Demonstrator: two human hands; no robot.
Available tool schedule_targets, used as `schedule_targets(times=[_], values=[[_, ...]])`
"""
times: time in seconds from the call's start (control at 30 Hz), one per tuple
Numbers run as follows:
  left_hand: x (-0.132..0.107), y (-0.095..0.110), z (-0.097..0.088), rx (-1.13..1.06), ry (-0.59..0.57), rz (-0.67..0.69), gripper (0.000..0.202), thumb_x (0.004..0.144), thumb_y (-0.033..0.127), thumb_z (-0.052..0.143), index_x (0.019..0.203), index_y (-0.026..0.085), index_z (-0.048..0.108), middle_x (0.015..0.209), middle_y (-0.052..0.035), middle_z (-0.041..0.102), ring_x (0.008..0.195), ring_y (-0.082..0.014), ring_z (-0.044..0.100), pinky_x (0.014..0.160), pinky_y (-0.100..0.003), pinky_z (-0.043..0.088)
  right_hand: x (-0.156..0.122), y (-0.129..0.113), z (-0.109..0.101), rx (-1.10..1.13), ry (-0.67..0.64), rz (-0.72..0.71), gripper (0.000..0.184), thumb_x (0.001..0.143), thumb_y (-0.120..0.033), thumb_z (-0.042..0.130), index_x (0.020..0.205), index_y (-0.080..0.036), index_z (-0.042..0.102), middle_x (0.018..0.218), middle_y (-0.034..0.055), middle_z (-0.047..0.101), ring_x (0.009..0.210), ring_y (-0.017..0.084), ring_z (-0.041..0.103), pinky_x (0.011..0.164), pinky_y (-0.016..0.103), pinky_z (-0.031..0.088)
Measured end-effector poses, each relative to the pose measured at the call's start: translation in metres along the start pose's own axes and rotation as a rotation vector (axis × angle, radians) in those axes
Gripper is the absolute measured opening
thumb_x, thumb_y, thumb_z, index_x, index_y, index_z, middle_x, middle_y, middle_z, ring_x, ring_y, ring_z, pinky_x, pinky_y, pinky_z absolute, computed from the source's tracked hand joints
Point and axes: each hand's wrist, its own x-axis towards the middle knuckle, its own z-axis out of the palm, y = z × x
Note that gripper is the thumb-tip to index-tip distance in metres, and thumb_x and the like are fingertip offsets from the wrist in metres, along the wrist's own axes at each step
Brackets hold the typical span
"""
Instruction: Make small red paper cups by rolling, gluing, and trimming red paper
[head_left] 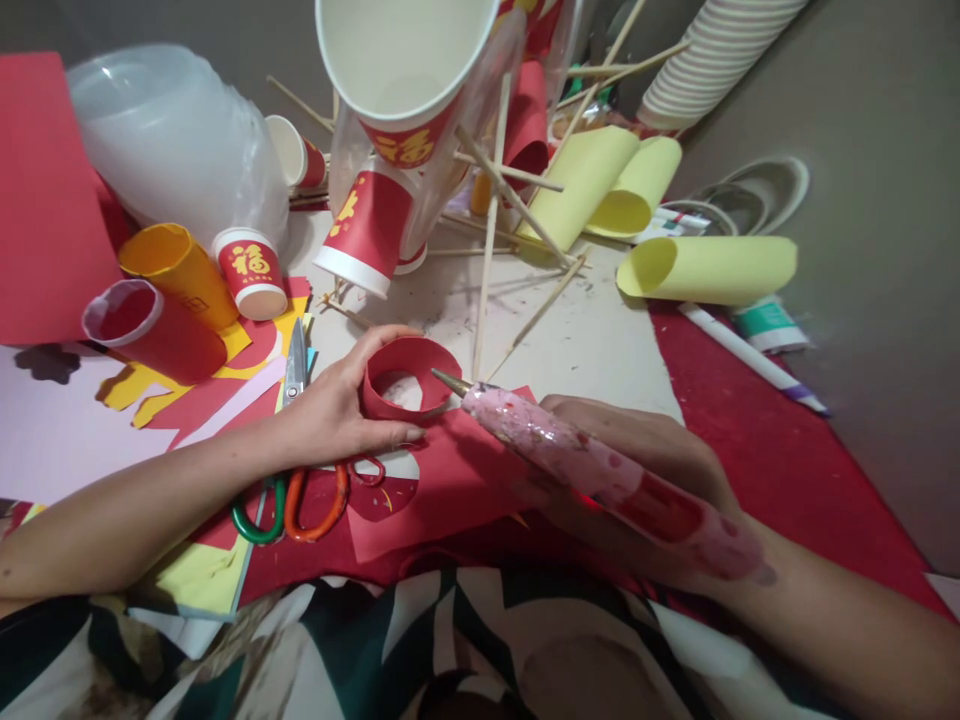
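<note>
The left hand's grip (356, 388) curls partway round a red paper ring (414, 356) near the front edge of the surface (780, 450); the right hand's grip (660, 435) wraps a pink glue gun (555, 435), nozzle (450, 382) at the ring's rim.

A red tabletop (720, 430) bears a pale board (600, 350), red paper (450, 490) and a white marker (750, 357).

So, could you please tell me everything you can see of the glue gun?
The glue gun has a glossy, plastic-looking pink body with red patches and a bare metal nozzle at its front. It slants across the right hand, which holds it, its nozzle pointing to the upper left and overlapping the red paper ring in view; whether they touch is unclear. A small red glow shows below the body. Its handle is largely hidden.
</note>
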Motion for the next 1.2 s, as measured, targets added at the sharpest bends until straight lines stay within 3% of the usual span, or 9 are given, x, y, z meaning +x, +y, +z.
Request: schedule_targets(times=[0.37,0.57,0.7,1.2], values=[[-0.008,-0.001,0.008,0.094,0.006,0.165,0.079,0.078,0.031,0.080,0.144,0.021,0.040,0.143,-0.0158,0.054,0.131,-0.0309,0.059,0.112,-0.045,0.051,-0.003,-0.001,0.009,0.026,-0.041,-0.009,0.018,0.088,-0.017,0.068,0.077,-0.020,0.055,0.066,-0.0028,0.058,0.056,0.010,0.053,0.053,0.023,0.044],[-0.008,0.000,0.008,0.176,0.024,0.249,0.077,0.079,0.033,0.077,0.145,0.020,0.038,0.140,-0.0185,0.056,0.129,-0.0328,0.060,0.108,-0.045,0.053,-0.006,0.001,0.011,-0.003,-0.073,-0.021,0.018,0.088,-0.023,0.071,0.079,-0.020,0.056,0.067,-0.0031,0.056,0.057,0.010,0.051,0.052,0.024,0.040],[-0.009,0.001,0.008,0.193,0.021,0.257,0.076,0.080,0.034,0.075,0.145,0.019,0.038,0.140,-0.0198,0.056,0.129,-0.0341,0.060,0.108,-0.048,0.053,-0.008,0.003,0.013,0.040,-0.041,-0.078,0.022,0.089,-0.019,0.071,0.077,-0.019,0.053,0.065,-0.0054,0.048,0.055,0.008,0.045,0.051,0.022,0.036],[-0.009,-0.002,0.011,0.191,0.026,0.261,0.082,0.076,0.035,0.079,0.145,0.019,0.038,0.137,-0.0204,0.059,0.123,-0.0356,0.063,0.099,-0.050,0.057,-0.003,0.001,0.016,0.054,-0.007,-0.105,0.028,0.088,-0.015,0.071,0.074,-0.021,0.048,0.064,-0.0068,0.043,0.054,0.007,0.039,0.050,0.024,0.029]])
